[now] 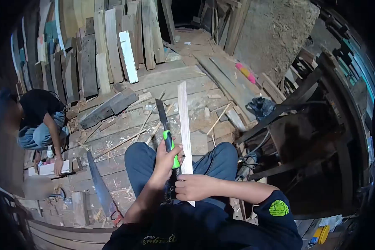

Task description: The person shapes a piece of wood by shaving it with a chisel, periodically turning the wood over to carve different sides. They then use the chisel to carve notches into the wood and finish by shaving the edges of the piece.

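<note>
My left hand (pixel 167 156) is closed around the green and black handle of a chisel (pixel 171 146), its dark flat blade pointing up and away from me. My right hand (pixel 193 187) grips the lower part of a long, pale wooden strip (pixel 184 125). The strip stands nearly upright in the view, just right of the chisel, between my knees. Its lower end shows below my right fist. A handsaw (pixel 98 181) with a red handle lies on the floor to my left.
Another person (pixel 41 121) crouches at left, hands on a white board (pixel 50 168). Planks (pixel 110 41) lean against the back wall. A dark beam (pixel 108 109), thin sticks and shavings litter the floor. A wooden frame (pixel 312 87) stands at right, near a black plastic bag (pixel 260 107).
</note>
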A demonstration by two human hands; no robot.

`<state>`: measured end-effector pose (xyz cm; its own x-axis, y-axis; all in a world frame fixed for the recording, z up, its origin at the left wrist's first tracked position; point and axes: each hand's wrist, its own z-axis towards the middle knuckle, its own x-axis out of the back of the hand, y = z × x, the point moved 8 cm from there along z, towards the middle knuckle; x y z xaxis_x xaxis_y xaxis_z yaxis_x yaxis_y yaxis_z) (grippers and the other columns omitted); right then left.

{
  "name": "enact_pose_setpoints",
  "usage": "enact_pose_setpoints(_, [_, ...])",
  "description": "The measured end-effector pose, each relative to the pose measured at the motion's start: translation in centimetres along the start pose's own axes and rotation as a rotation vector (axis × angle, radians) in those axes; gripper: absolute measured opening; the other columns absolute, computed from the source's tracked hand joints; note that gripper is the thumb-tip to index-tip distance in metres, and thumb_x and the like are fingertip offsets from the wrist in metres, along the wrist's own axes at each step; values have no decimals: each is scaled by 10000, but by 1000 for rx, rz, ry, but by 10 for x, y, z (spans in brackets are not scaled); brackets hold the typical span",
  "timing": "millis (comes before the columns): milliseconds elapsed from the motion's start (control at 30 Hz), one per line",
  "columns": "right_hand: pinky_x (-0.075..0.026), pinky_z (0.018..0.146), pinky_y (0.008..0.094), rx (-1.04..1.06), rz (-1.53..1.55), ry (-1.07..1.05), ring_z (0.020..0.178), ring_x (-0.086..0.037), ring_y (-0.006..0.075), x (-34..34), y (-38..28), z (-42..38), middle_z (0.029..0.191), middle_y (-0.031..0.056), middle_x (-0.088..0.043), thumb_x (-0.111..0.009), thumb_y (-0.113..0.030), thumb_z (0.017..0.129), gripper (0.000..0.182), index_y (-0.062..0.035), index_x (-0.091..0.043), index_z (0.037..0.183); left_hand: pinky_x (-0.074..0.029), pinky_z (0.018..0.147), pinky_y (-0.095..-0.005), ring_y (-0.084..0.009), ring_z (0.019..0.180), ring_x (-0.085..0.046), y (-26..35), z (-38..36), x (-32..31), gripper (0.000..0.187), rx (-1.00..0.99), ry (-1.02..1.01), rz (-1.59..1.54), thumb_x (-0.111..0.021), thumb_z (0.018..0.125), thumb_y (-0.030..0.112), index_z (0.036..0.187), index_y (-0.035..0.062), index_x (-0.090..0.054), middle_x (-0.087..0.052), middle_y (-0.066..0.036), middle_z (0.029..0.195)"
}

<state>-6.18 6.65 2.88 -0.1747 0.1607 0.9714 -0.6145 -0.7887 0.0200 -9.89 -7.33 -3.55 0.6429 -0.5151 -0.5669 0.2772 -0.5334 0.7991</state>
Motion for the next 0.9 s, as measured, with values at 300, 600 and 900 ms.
enact_pose_setpoints(300, [-321, 1121, 492, -150, -180, -164, 1313, -453, 266, 5, -1, -1, 1285, 102, -535, -600, -217, 851, 284, -154, -571, 1127, -460, 477, -242, -84, 566, -551, 42, -2, -4, 479, -230, -49, 221, -714, 823, -40, 1220, 42, -460, -567, -29, 828])
enact_pose_setpoints(600, [-443, 960, 421, -762, 266, 512, 1104, -579, 321, 109, 100, -70, 1199, 162, -568, -678, -200, 871, 430, -40, -527, 1241, -445, 561, -216, -60, 661, -525, 76, -10, -12, 377, -512, -72, 377, -726, 812, 4, 1104, 33, -489, -560, -17, 861])
enact_pose_setpoints(900, [-546, 858, 399, -846, 1987, 722, 1012, -647, 245, -32, 89, -40, 1157, 154, -608, -530, -477, 990, 621, -38, -367, 1397, -460, 496, -229, -73, 575, -559, 100, -4, -12, 454, -528, 83, 286, -727, 832, 15, 1207, 29, -472, -621, -39, 873])
